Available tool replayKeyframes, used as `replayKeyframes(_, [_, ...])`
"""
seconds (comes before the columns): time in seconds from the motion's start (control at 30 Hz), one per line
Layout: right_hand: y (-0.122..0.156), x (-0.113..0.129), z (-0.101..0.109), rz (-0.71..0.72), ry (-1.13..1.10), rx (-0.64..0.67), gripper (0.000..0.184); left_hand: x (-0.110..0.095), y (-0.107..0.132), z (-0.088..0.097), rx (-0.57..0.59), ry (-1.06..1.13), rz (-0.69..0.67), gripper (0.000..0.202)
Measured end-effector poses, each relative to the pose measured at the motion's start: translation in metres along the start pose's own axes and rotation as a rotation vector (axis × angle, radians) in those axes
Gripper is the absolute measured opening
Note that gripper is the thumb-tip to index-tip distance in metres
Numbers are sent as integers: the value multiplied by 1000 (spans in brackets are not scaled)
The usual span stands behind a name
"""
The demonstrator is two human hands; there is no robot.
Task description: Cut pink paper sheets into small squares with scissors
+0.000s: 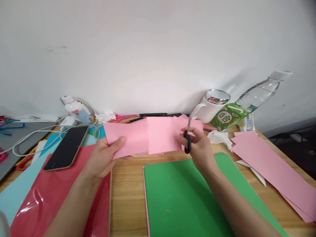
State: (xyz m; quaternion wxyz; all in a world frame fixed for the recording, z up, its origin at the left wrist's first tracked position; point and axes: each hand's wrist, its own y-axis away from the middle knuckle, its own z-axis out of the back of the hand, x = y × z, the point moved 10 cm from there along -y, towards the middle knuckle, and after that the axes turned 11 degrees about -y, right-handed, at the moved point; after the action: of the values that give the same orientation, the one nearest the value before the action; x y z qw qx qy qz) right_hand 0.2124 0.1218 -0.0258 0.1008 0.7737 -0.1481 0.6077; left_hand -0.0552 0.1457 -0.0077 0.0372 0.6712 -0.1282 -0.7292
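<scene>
My left hand [106, 156] grips the left end of a pink paper strip [130, 138], thumb on top and fingers beneath. Over the strip's right part lies a squarish pink piece [160, 136], its left edge upright near the middle. In my right hand [198, 144] is a pair of black-handled scissors [188, 143], blades pointing up toward the wall. The fingers of that hand are also at the right side of the pink paper; whether they pinch it I cannot tell. Below the hands lies a stack of green paper [182, 194].
Pink strips [271, 168] lie at the right edge, near a crumpled tissue [219, 138]. Behind stand a white mug [212, 107], a green packet [227, 117] and a tilted clear bottle [259, 93]. At left, a phone [66, 148] rests on a red sheet [61, 187], beside white cables.
</scene>
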Motion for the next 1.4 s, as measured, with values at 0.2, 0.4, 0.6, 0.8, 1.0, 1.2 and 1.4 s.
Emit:
replayKeyframes(0.2, [20,32,-29,150,-76,196,22,5,-2,-3,8,-3,17,18])
replayKeyframes(0.4, [71,-26,-96,-437,-235,832,34,8,-4,-4,20,10,37,21])
replayKeyframes(0.6, [87,-35,-104,-555,-280,943,40,5,-2,-7,32,35,42,19])
replayKeyframes(0.8, [85,-42,-98,-630,-225,891,44,7,-3,-4,33,23,41,24])
replayKeyframes(1.0, [86,-42,-97,-641,-189,908,41,4,-3,-3,16,3,13,19])
replayKeyframes(1.2, [87,-42,-96,-682,-212,898,43,3,-3,-5,0,-22,6,16])
replayKeyframes(1.4, [89,-43,-97,-700,-256,929,40,1,-2,-2,-13,-3,1,17])
